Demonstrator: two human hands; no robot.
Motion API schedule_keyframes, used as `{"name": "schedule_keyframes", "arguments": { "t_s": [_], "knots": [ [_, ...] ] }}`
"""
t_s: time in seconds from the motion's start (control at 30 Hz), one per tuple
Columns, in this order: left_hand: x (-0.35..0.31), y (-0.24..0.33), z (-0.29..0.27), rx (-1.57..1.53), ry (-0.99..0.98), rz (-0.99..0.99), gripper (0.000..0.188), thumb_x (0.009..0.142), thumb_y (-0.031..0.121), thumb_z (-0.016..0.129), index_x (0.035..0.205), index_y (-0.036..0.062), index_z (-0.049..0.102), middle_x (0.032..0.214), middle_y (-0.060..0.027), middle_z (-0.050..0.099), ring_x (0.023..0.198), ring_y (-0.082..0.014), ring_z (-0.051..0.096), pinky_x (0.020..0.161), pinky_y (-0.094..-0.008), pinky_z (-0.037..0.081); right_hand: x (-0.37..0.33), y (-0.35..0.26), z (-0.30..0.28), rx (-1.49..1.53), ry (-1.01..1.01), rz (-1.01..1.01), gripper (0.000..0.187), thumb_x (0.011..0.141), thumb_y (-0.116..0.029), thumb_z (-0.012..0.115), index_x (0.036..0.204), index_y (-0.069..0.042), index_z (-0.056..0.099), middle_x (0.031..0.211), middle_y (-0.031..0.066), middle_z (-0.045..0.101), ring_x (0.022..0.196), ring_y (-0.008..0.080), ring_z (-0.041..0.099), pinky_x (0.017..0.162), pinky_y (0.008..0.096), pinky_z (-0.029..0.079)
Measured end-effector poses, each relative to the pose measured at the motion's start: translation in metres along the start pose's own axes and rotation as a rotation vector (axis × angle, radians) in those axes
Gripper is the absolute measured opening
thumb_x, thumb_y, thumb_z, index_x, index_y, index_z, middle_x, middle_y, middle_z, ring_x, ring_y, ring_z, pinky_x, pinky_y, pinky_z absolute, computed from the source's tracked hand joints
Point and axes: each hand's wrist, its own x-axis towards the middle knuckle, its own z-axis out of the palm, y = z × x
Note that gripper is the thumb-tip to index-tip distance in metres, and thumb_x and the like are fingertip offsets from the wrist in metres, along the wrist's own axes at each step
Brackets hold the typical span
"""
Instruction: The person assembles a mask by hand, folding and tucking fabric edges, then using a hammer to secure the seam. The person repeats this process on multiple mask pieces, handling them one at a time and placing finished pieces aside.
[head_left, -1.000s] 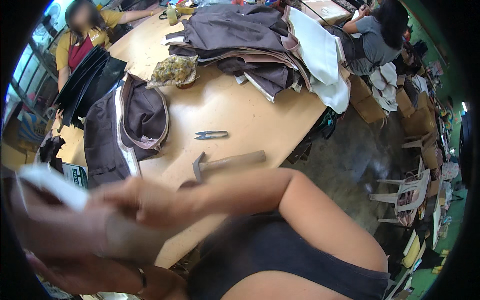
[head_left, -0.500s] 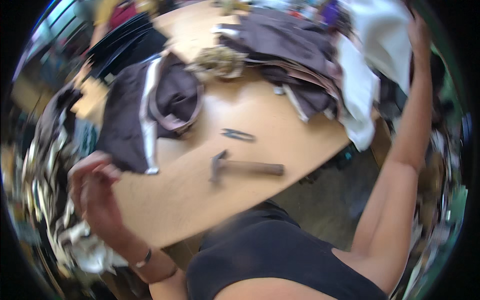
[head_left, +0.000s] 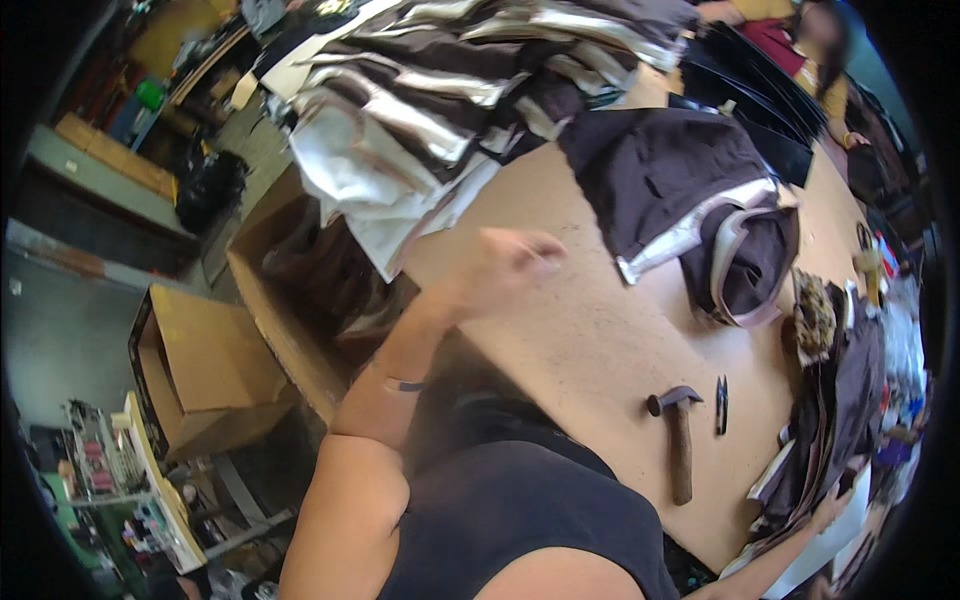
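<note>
Left hand (head_left: 515, 262) was lifted near the table's edge half a second ago; now it hangs over the table (head_left: 560, 340), near centre. Right hand (head_left: 826, 512) dropped from high at 1 o'clock to 4 o'clock, at the dark layered stack (head_left: 835, 400). View swung too: hammer (head_left: 680, 450) and snips (head_left: 721, 405) now show at 4 o'clock.

Grip: left hand released, fingers loosely curled, blurred, nothing in it. Right hand meets the stack's near end beside a pale sheet (head_left: 815, 560); cannot tell if it pinches a layer or just rests.

Step, judged: 2 arms spread wide, left mid-reach, right at the stack. Picking off 1 layer would call for fingertips on a single edge; the layers look liable to slide together.

Materials: stack is matte dark-brown cloth, thin flat layers, pale edges. Brown piece (head_left: 660, 160) at 1 o'clock: slightly wrinkled, white strip along its edge, curled pinkish band (head_left: 725, 270) standing in a loop at 3 o'clock. Big pile (head_left: 400, 80) at 11 o'clock: overlapping brown and white; smooth white panel (head_left: 335, 155) droops over the table edge. Hammer: worn wooden handle, dark metal head. Snips: slim, dark. Crinkly clear bag (head_left: 813, 315), lumpy contents, 3 o'clock. Stiff cardboard box (head_left: 220, 350), 9 o'clock.
</note>
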Motion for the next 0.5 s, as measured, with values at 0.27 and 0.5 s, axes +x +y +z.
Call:
{"name": "schedule_keyframes", "arguments": {
  "t_s": [0.27,0.5],
  "knots": [
    [-0.056,-0.174,-0.145,-0.362,1.175,-0.384,0.027,0.084,0.019,0.052,0.105,0.0017,0.056,0.093,-0.0053,0.057,0.079,-0.0098,0.05,0.069,-0.0243,0.041,0.016,-0.347,-0.066,0.707,-0.098,-0.346,0.023,0.078,0.0,0.05,0.101,0.001,0.056,0.11,0.0166,0.053,0.102,0.0295,0.05,0.088,0.0365,0.037],
    [-0.023,-0.206,-0.165,0.371,1.014,-0.309,0.039,0.078,0.029,0.061,0.097,-0.005,0.054,0.096,-0.0144,0.055,0.087,-0.0239,0.053,0.078,-0.0325,0.041,0.001,-0.65,-0.132,1.22,-0.355,-0.91,0.029,0.066,0.006,0.054,0.093,-0.004,0.057,0.109,0.0133,0.053,0.104,0.028,0.05,0.094,0.0455,0.034]
  ]
}}
